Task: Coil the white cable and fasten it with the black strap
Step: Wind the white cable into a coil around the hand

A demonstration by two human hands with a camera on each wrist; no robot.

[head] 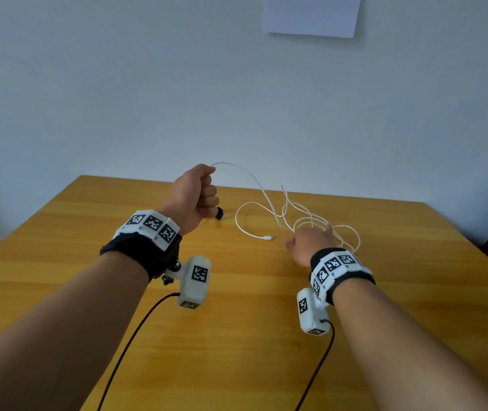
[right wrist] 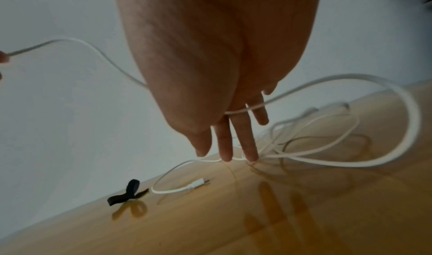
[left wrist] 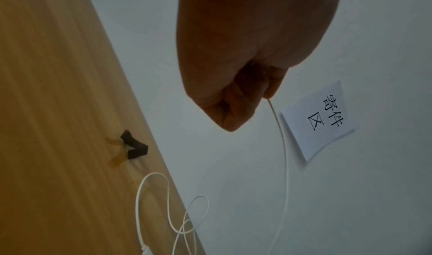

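On the glossy wooden table (head: 236, 292) (pale wall (head: 118, 84) behind) we see the left hand (head: 196, 194) pinching the white cable (head: 245, 209) — the right hand (head: 311, 241), fingers straight, reaches into its loops.

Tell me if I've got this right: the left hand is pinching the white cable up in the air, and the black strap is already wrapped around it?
Not quite. The left hand does pinch the white cable aloft, but the black strap lies loose on the table, apart from the cable, as the right wrist view shows.

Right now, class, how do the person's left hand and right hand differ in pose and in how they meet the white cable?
The left hand is raised in a fist, pinching the white cable; the right hand is low, fingers straight. The left hand grips one strand; the right hand's fingers reach into loose loops. Both touch the cable.
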